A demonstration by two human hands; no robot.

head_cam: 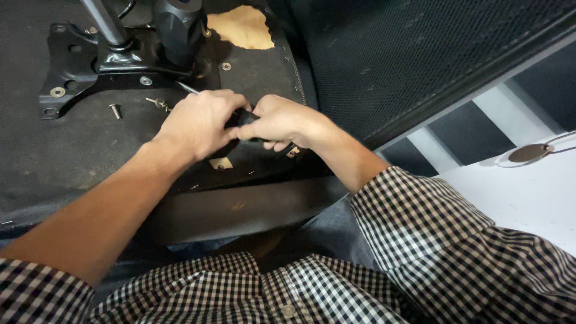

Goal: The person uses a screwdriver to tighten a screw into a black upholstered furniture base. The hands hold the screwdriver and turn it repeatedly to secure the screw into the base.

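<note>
Both hands meet over the underside of an upturned office chair seat (72, 150). My left hand (201, 123) is closed around a small black part (243, 117), and a thin metal shaft (187, 87) pokes out behind its knuckles. My right hand (279, 120) pinches the same black part from the other side. The part is mostly hidden by the fingers. A black metal mounting plate (66, 72) with a gas-lift column (108, 24) sits just beyond the hands.
Loose screws (115, 111) and a bolt (159, 103) lie on the seat bottom beside the plate. A black knob (179, 27) rises behind it. A mesh chair back (420, 54) leans at the right. A white table (522, 192) with a round metal piece (528, 153) stands at the right.
</note>
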